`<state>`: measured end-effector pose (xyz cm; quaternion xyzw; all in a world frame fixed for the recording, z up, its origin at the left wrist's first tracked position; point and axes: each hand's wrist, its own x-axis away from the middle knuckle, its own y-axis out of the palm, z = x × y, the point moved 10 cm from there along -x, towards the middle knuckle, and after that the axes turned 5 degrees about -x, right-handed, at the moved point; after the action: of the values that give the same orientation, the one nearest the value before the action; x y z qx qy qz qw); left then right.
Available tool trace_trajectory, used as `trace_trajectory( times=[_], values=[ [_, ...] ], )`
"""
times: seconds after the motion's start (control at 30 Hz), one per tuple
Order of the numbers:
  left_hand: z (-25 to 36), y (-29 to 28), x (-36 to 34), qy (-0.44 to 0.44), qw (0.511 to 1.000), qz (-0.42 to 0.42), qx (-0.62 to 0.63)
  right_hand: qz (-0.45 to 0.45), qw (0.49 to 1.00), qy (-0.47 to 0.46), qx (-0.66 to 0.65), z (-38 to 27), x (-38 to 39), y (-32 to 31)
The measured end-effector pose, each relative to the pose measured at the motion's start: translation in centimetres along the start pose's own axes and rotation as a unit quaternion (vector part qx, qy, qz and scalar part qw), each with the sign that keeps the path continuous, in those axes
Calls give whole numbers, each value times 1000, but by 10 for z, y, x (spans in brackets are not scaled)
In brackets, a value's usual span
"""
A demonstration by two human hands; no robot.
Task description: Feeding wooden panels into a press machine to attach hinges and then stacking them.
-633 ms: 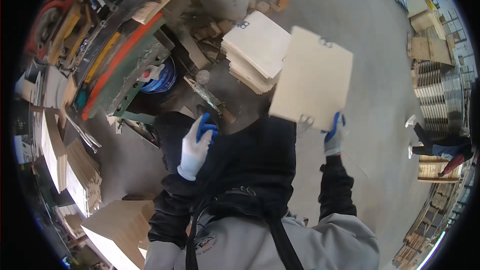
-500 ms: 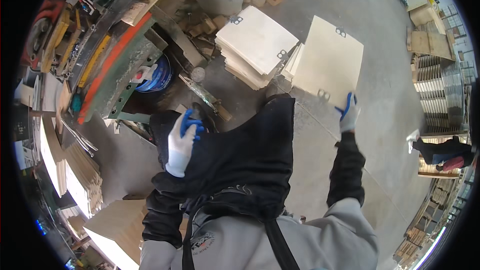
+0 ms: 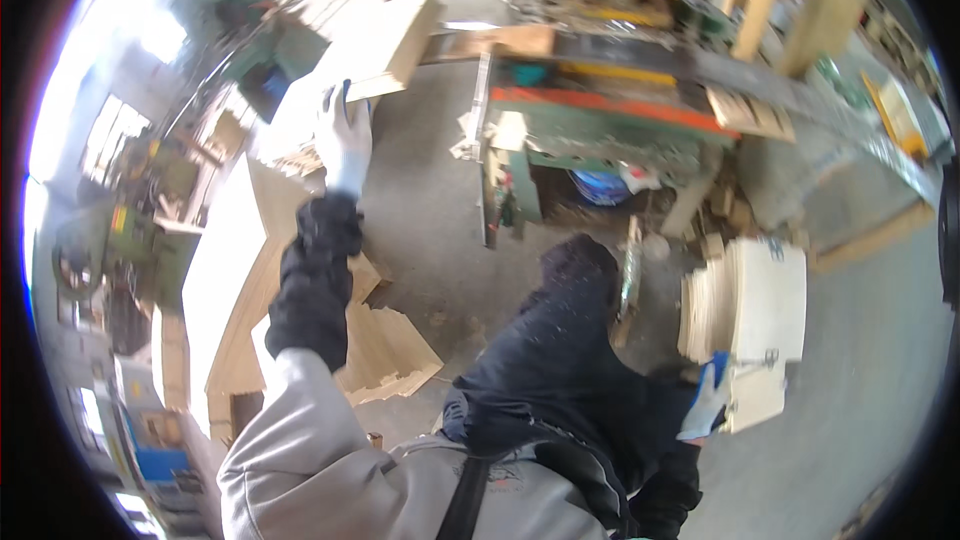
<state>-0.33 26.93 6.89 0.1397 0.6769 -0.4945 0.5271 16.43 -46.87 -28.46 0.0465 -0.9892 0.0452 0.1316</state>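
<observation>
My left hand (image 3: 345,143), in a white glove with blue fingertips, reaches forward to a stack of pale boards (image 3: 397,52). Its fingers are stretched out at the stack's near edge; blur hides whether they touch. Low on the right, beside my dark-clothed leg, is my right hand (image 3: 706,398), gloved alike, its blue fingers extended. It is next to the edge of a pale panel (image 3: 757,396), and I see no grip on it. Just beyond that panel stands a stack of thin cream panels (image 3: 770,298) with small dark marks on top.
A green and orange machine bench (image 3: 610,120) spans the space ahead, a blue bucket (image 3: 600,186) beneath it. Tall stacked boards (image 3: 243,275) and uneven sheets (image 3: 385,352) stand at my left. A narrow strip of wood (image 3: 629,270) lies on the floor near my foot.
My view has swung left. My left hand has gone from above my lap out to the board stack. The right hand, earlier at the panel's near edge, is now lower beside my leg.
</observation>
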Motion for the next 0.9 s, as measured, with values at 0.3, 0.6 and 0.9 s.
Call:
trace_trajectory(
  times=[0.3,0.6,0.9],
  values=[
    [-74,68,-44,88,941,-261,-194,-274,956,-97,-33,-179,35,288],
    [-82,-98,-113,74,992,95,-22,-417,891,-174,35,-234,102,388],
    [70,-95,66,-424,570,3,703,-448,849,-44,-277,-266,168,412]
  ],
)
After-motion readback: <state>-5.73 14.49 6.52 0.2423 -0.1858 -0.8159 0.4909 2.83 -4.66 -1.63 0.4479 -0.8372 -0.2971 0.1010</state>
